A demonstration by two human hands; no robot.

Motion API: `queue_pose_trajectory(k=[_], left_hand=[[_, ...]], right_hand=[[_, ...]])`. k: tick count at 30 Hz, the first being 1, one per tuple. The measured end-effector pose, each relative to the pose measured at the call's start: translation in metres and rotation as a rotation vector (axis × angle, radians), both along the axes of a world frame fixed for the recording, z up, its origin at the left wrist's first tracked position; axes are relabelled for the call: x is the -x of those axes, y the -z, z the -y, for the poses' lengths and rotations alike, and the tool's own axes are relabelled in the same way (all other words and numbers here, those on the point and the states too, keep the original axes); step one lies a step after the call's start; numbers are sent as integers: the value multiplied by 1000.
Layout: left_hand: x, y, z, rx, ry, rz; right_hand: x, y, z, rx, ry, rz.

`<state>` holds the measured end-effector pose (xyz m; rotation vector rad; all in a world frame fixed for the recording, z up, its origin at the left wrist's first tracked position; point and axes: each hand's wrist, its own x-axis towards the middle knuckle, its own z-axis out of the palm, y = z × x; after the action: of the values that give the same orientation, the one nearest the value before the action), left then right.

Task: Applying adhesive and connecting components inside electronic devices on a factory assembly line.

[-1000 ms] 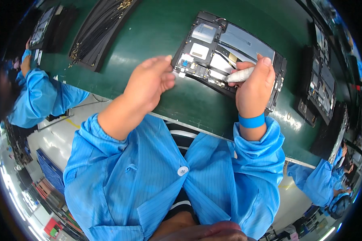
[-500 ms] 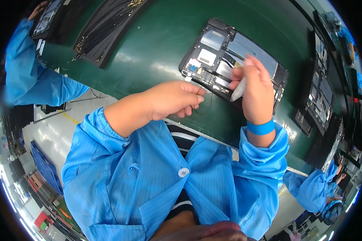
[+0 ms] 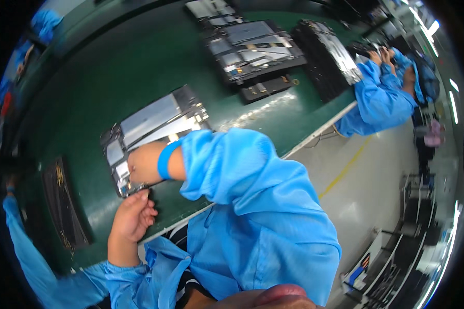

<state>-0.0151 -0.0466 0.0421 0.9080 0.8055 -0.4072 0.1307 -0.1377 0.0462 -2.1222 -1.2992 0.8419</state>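
Note:
An opened flat electronic device [image 3: 150,119], with a silver battery and circuit boards showing, lies on the green table. My right hand [image 3: 146,162] reaches over its near left part, a blue band round the wrist. The fingers there are curled downward and mostly hidden, so whatever they hold does not show. Just below the device's near left corner is my left hand [image 3: 133,218]. Its thumb and forefinger are pressed together close to the board's edge, and the other fingers curl in. Anything between those fingertips is too small to make out.
More opened devices [image 3: 255,49] are stacked at the far side. A black block with a shiny side [image 3: 329,59] stands right of them. A dark tray of thin cables [image 3: 62,201] lies left. Co-workers in blue sleeves [image 3: 381,98] sit at the right; another sleeve [image 3: 23,237] is left.
The view has swung right, so the device now appears further left. My right hand has moved to the device's near left corner, close to my left hand. The white object it held is now hidden.

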Motion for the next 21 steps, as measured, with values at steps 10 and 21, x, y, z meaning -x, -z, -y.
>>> queue_pose_trajectory(k=[10,21], left_hand=[[13,10,-13,151,-9,168],[7,7,-8,158,13,161]], right_hand=[[-55,-28,128,-93,819,56],[-91,6,206,248,1235,438]])
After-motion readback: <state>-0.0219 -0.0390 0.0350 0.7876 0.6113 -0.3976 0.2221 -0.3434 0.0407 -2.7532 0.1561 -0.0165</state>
